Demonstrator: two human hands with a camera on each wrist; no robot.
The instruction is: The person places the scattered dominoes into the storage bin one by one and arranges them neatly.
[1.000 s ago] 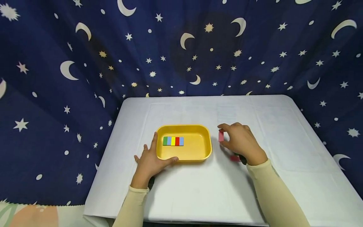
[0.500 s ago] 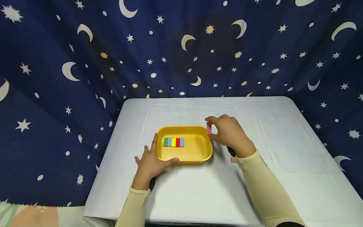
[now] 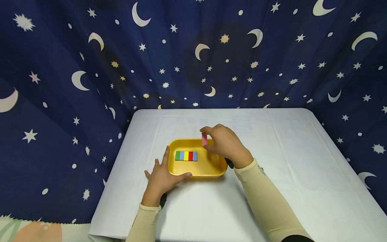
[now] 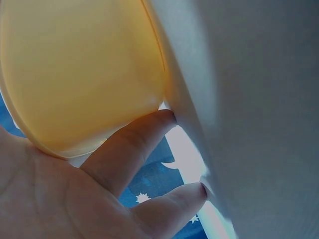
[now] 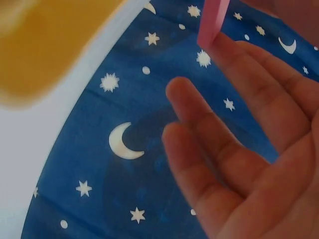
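Note:
Between thumb and index finger, my right hand (image 3: 226, 143) pinches a pink block (image 3: 204, 139) above the yellow tray (image 3: 211, 175), toward its far side. In the right wrist view the pink block (image 5: 213, 20) is at the top, at the fingertips of my right hand (image 5: 249, 139), whose other fingers are loosely extended. My left hand (image 3: 163, 179) rests with spread fingers against the tray's left end, thumb along the near rim. In the tray lies a row of coloured blocks (image 3: 186, 156): green, blue, yellow, red, blue. The left wrist view shows my left hand (image 4: 99, 184) against the tray's outer wall (image 4: 84, 74).
A white cloth (image 3: 187, 208) covers the table. Behind it and at both sides hangs a dark blue curtain (image 3: 181, 33) with moons and stars. A small dark piece (image 3: 262, 169) shows just beyond the right sleeve.
My right hand has carried the pink block leftward from beside the tray to above it. The right sleeve now covers the pink piece on the table. My left hand keeps its place.

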